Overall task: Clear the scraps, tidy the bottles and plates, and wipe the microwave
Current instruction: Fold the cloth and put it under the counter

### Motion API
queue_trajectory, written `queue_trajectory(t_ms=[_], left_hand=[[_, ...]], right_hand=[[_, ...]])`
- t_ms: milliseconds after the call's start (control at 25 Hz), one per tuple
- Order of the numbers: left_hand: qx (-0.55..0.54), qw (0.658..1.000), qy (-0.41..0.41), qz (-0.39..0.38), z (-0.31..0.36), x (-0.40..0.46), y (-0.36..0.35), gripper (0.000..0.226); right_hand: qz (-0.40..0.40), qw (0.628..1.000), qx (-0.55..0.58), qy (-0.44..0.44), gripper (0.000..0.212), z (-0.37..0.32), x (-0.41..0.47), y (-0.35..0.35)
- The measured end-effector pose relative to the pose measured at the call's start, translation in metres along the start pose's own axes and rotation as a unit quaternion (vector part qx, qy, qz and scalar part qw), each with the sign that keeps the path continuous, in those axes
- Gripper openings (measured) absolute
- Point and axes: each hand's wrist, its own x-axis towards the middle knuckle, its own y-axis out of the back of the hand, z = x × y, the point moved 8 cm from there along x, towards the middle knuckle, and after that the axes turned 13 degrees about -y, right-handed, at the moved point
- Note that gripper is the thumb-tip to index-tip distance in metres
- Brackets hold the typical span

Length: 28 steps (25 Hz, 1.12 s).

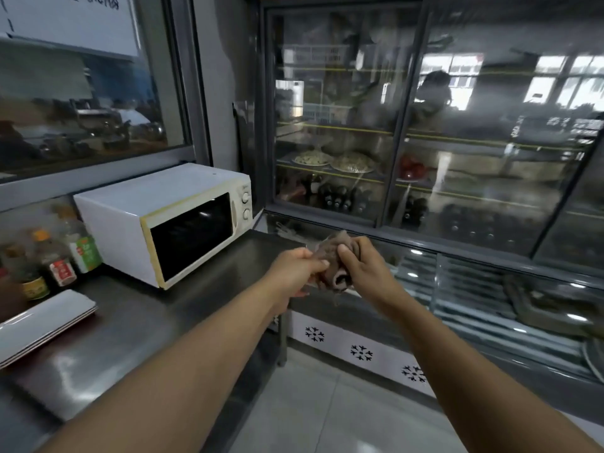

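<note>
A crumpled brown-grey cloth [333, 263] is held between both hands, out past the right end of the steel counter [157, 318]. My left hand [294, 268] grips its left side and my right hand [362, 266] grips its right side. The white microwave [163, 220] stands on the counter to the left of the hands, door closed, apart from the cloth. Several sauce bottles [62, 253] stand against the wall left of the microwave. A stack of white rectangular plates [42, 322] lies at the counter's left front.
A glass-door fridge [425, 142] with dishes and bottles fills the right side. Below it a glass-topped chest counter [490, 295] with snowflake panels runs along the tiled floor [327, 420]. A window [81, 93] sits above the counter.
</note>
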Motion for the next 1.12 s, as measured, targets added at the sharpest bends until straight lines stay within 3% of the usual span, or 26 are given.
queue_trajectory(t_ms=[160,320,480,600,720,840,960,1120], left_hand=[[-0.06,0.996,0.006,0.065,0.008,0.038,-0.044,0.014],[-0.052,0.993,0.0,0.105,0.006,0.075,-0.052,0.021],[-0.071,0.992,-0.012,0.108,-0.008,0.116,-0.049,0.022],[-0.1,0.99,-0.026,0.093,-0.023,0.151,-0.045,0.022],[-0.14,0.987,-0.006,0.082,-0.042,0.19,-0.042,0.022],[-0.152,0.975,0.043,0.157,-0.068,0.231,-0.024,0.024],[-0.078,0.965,0.106,0.228,-0.095,0.256,-0.003,0.027],[-0.003,0.95,0.174,0.26,-0.135,0.283,0.006,0.026]], right_hand=[[-0.057,0.995,0.042,-0.067,0.022,0.052,0.018,0.039],[-0.122,0.983,0.046,-0.128,0.017,0.095,0.037,0.055],[-0.119,0.965,0.135,-0.192,0.042,0.126,0.088,0.063],[-0.171,0.929,0.219,-0.245,0.052,0.146,0.139,0.04],[-0.281,0.868,0.287,-0.291,0.054,0.162,0.185,0.002],[-0.342,0.821,0.317,-0.329,0.051,0.173,0.221,-0.019],[-0.321,0.842,0.311,-0.303,0.046,0.184,0.264,-0.017],[-0.265,0.889,0.227,-0.298,0.03,0.195,0.317,-0.019]])
